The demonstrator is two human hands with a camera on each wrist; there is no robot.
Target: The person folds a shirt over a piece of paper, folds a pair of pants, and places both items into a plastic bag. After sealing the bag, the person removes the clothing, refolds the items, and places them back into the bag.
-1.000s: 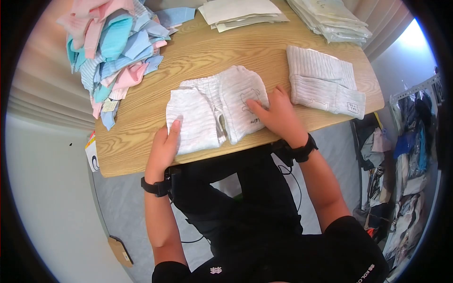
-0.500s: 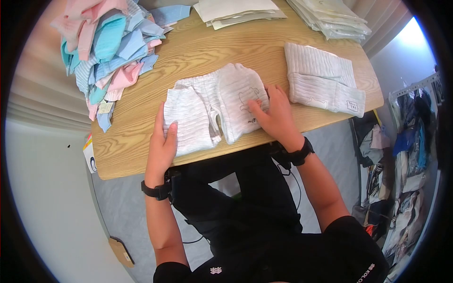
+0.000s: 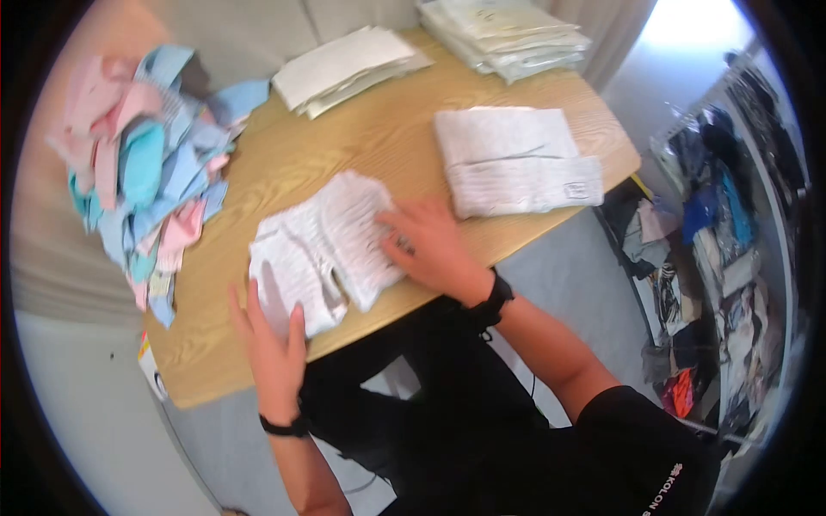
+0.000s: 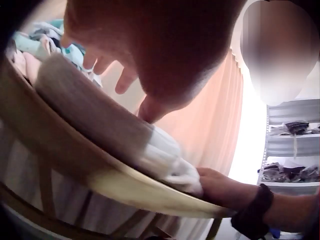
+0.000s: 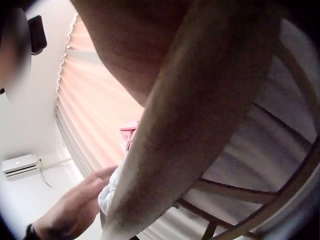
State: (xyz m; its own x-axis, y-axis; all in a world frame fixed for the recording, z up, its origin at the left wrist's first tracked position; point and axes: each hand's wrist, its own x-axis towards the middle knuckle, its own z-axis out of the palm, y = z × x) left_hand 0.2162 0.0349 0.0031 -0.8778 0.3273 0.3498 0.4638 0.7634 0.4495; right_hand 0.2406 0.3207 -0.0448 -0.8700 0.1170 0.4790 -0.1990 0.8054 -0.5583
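A pair of small white ribbed pants (image 3: pixel 353 215) lies flat near the table's front edge, legs toward the person. My left hand (image 3: pixel 277 361) is at the outer edge of the left leg, fingers straight and spread, thumb over the cloth. In the left wrist view that hand (image 4: pixel 155 45) hovers close over the white cloth (image 4: pixel 165 152). My right hand (image 3: pixel 439 254) rests on the right leg with relaxed fingers, partly covering a dark print. The right wrist view shows mostly the table's underside, with the left hand (image 5: pixel 72 207) beyond.
A folded white ribbed garment (image 3: pixel 508 142) lies to the right. At the back are a stack of white sheets (image 3: pixel 344 69) and a stack of plastic-wrapped packs (image 3: pixel 508 39). Pink, blue and teal clothes (image 3: pixel 138 163) are heaped at the left. Racks of clothes (image 3: pixel 731 224) stand beyond the table's right side.
The head view has swung, so the table's things appear farther left and lower. The left hand's fingers have spread apart at the pants' edge. The right hand stays on the right leg.
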